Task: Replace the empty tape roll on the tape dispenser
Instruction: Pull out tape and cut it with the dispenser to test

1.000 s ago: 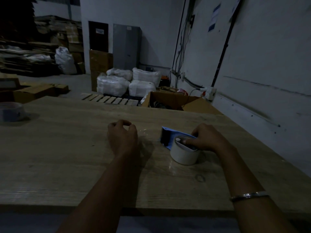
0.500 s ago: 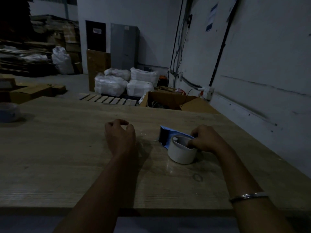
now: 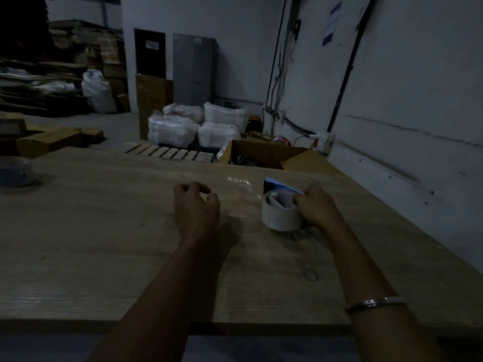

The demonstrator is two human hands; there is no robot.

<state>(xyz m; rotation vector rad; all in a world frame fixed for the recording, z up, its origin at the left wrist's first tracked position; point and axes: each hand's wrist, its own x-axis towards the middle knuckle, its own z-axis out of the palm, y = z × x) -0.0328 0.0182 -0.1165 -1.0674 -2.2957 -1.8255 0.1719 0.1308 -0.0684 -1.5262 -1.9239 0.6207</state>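
Observation:
A pale tape roll (image 3: pixel 281 218) sits on a blue tape dispenser (image 3: pixel 277 184) that lies on the wooden table (image 3: pixel 104 231). My right hand (image 3: pixel 315 205) grips the roll's right rim, fingers curled over its edge. Inside the roll I see the dispenser's white hub. My left hand (image 3: pixel 196 208) rests on the table to the left of the dispenser, fingers loosely curled and holding nothing. A clear strip of tape (image 3: pixel 239 182) lies on the table between the two hands. Another tape roll (image 3: pixel 15 170) stands at the table's far left edge.
Beyond the table's far edge stand an open cardboard box (image 3: pixel 264 155), white sacks (image 3: pixel 193 125) on a wooden pallet (image 3: pixel 170 153), and flat cardboard boxes (image 3: pixel 49 141) on the floor. A white wall (image 3: pixel 405 105) runs along the right side.
My right hand has shifted from the top of the roll to its right rim, showing the hub inside. The left hand has stayed in place.

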